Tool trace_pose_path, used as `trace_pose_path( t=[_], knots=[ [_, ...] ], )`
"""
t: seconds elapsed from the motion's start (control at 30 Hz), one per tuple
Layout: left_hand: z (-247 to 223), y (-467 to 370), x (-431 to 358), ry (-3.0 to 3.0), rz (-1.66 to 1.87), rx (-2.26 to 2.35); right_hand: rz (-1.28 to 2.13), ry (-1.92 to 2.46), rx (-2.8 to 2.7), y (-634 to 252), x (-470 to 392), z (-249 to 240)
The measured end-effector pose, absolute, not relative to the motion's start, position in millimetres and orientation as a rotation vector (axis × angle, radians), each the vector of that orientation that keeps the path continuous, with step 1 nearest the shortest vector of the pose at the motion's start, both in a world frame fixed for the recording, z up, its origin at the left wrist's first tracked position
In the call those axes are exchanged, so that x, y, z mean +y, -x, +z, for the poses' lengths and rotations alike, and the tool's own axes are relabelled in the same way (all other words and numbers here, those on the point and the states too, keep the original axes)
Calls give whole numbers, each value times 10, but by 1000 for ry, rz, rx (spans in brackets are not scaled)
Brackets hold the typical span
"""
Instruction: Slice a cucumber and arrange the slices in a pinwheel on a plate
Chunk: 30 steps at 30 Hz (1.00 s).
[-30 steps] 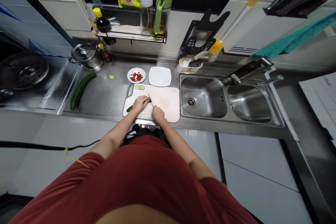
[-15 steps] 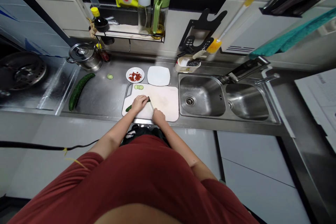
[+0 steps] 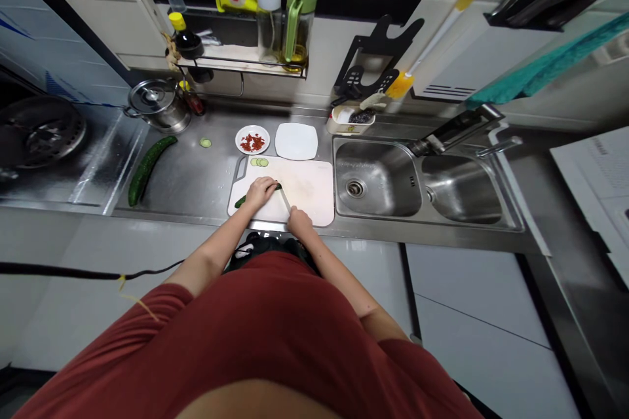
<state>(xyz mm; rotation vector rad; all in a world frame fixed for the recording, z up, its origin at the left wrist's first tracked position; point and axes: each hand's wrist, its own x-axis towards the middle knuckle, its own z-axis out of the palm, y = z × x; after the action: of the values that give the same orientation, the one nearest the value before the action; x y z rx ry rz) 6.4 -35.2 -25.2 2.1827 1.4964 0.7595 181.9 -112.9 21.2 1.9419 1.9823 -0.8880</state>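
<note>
On a white cutting board (image 3: 314, 200) lies a dark green cucumber (image 3: 240, 201), with my left hand (image 3: 260, 193) closed over its middle. Its left end shows below my wrist, and its right end comes out past my fingertips. My right hand (image 3: 299, 221) is wrapped around the handle of a knife (image 3: 285, 200). The blade points away from me, its tip beside the cucumber's right end. Whether the blade touches the cucumber is too small to tell. Several pale cucumber slices (image 3: 259, 162) lie at the board's upper left.
Behind the board stand a plate of chopped red pieces (image 3: 252, 147) and a white square plate (image 3: 296, 141). A whole cucumber (image 3: 150, 169) and a cut end piece (image 3: 205, 143) lie left. A double sink (image 3: 378, 177) borders the board's right; a lidded pot (image 3: 158, 105) stands back left.
My right hand and the knife have shifted slightly to the right, and more of the blade shows. My left hand stays on the cucumber.
</note>
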Motion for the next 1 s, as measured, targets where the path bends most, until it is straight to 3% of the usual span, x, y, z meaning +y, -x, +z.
trace_pose_path(
  t=[0.47,1.0],
  knots=[
    [-248,-83,-347,-2140,747,1564,-799,-1962,2034,-2100,-1092,340],
    [10,-193,-264,-1940,942,1686,-275,-2034,2143,-2424,-974,538]
  ],
)
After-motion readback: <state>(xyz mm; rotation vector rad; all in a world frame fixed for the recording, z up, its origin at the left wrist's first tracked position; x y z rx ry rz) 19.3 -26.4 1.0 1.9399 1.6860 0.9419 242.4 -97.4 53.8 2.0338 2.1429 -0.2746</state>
